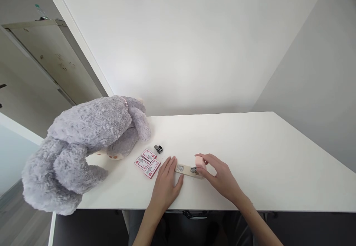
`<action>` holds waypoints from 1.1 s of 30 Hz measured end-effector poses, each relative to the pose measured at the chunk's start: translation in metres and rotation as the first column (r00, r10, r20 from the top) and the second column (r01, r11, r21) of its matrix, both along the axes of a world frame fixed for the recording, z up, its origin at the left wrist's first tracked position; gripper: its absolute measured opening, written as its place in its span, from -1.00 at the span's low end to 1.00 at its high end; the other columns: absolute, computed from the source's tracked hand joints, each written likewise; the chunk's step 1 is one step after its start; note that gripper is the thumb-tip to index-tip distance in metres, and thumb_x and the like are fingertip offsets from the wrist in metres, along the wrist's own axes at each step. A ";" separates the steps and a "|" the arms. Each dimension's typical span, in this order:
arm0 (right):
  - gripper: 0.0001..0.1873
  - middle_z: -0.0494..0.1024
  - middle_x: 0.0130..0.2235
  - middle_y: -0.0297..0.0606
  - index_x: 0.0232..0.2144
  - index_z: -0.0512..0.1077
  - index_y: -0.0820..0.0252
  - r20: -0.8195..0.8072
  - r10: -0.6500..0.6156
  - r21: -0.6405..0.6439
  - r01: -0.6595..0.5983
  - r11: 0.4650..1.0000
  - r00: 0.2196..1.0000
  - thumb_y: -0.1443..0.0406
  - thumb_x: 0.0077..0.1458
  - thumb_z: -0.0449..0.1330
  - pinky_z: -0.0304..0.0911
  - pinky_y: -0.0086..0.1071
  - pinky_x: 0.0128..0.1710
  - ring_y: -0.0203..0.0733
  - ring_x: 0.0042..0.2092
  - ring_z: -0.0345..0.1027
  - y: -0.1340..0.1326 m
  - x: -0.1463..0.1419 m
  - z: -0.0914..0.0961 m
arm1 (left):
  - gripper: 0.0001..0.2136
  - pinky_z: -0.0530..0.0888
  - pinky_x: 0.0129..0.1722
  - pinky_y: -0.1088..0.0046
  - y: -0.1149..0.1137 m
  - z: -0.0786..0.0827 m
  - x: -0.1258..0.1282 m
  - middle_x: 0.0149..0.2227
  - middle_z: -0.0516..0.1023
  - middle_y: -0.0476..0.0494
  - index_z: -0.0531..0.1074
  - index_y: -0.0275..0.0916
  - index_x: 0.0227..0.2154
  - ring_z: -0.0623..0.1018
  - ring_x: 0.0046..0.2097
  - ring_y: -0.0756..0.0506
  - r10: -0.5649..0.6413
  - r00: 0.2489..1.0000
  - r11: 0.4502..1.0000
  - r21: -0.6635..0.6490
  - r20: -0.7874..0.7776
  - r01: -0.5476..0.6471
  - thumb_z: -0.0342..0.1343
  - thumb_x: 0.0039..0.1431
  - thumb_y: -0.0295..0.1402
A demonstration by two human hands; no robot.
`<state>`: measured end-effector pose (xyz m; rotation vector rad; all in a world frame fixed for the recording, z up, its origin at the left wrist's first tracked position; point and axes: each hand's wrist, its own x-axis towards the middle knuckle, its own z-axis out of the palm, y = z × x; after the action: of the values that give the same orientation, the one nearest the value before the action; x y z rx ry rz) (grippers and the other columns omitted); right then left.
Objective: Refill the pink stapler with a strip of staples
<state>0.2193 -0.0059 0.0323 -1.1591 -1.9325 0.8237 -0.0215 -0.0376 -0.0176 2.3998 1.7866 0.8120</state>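
On the white desk lies what appears to be a stapler, with a long cream part (187,170) bearing a square patterned label, a grey metal piece and a pink end (199,162). My right hand (219,175) pinches the pink end between thumb and fingers. My left hand (166,185) rests flat with fingers stretched out, at the left end of the cream part; whether it touches it I cannot tell. Three small red-and-white boxes (146,162) lie left of my left hand. Just behind them sits a small black and metal staple remover (158,149).
A large grey plush animal (91,127) slumps over the left side of the desk (250,146). A white wall (194,53) stands behind the desk, and a grey wall runs along the right. The front desk edge is close to my forearms. A cabinet (52,53) stands far left.
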 end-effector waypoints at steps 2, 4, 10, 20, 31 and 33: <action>-0.66 0.56 -0.04 -0.17 0.12 0.43 -0.09 0.017 0.021 0.018 -0.022 1.000 1.000 0.05 0.39 0.08 0.42 -0.13 0.03 0.01 0.01 0.45 -0.002 -0.002 0.001 | -0.56 0.40 0.31 0.00 0.000 0.000 0.000 0.34 0.38 -0.22 0.32 -0.14 0.29 0.31 0.40 -0.27 -0.002 1.000 1.000 0.002 -0.003 0.002 0.07 0.40 -0.24; -0.66 0.55 -0.03 -0.15 0.12 0.44 -0.11 0.042 0.035 0.026 -0.036 0.999 0.999 0.04 0.40 0.07 0.43 -0.11 0.02 0.02 0.02 0.45 -0.004 -0.004 -0.001 | -0.64 0.42 0.29 -0.02 0.000 0.002 0.000 0.33 0.40 -0.16 0.41 -0.08 0.21 0.31 0.40 -0.27 -0.024 1.000 1.000 -0.002 -0.013 0.024 0.06 0.41 -0.25; -0.66 0.56 0.00 -0.17 0.12 0.44 -0.13 0.024 0.029 0.010 -0.029 1.000 0.999 0.04 0.40 0.05 0.48 -0.11 0.02 0.02 0.02 0.50 -0.009 -0.006 -0.011 | -0.69 0.45 0.27 -0.04 -0.002 0.010 0.002 0.33 0.40 -0.07 0.49 0.04 0.15 0.32 0.39 -0.28 -0.074 0.997 0.997 -0.018 -0.038 0.073 0.07 0.41 -0.26; -0.60 0.56 0.15 -0.26 0.22 0.39 -0.15 0.073 0.042 -0.004 -0.042 0.999 0.996 0.07 0.41 0.07 0.43 -0.14 0.14 -0.01 0.16 0.46 -0.011 -0.013 -0.020 | -0.68 0.42 0.29 -0.03 -0.002 0.011 0.003 0.34 0.39 -0.08 0.46 0.00 0.17 0.29 0.40 -0.28 -0.077 0.997 0.996 -0.046 -0.027 0.075 0.05 0.42 -0.25; -0.38 0.17 0.45 -0.24 0.44 0.00 -0.14 0.023 -0.104 -0.124 0.106 0.987 0.994 0.04 0.43 -0.02 0.15 0.04 0.38 0.01 0.43 0.09 -0.014 0.012 -0.047 | -0.68 0.41 0.29 0.02 -0.002 0.010 0.002 0.26 0.46 -0.14 0.40 -0.08 0.17 0.35 0.36 -0.23 -0.035 0.998 0.999 -0.022 0.043 0.036 0.03 0.41 -0.34; -0.30 0.05 0.49 -0.22 0.46 -0.07 -0.09 0.008 -0.159 -0.158 0.158 0.975 0.987 0.02 0.40 0.02 0.07 0.06 0.41 0.03 0.48 -0.04 -0.017 0.019 -0.052 | -0.68 0.39 0.30 0.00 -0.003 0.011 0.002 0.25 0.46 -0.16 0.39 -0.09 0.17 0.34 0.37 -0.23 -0.010 0.999 1.000 0.022 0.045 0.009 0.02 0.41 -0.36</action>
<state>0.2385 -0.0228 -0.0195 -1.3855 -1.7692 0.9044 -0.0199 -0.0407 -0.0064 2.3812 1.7587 0.8813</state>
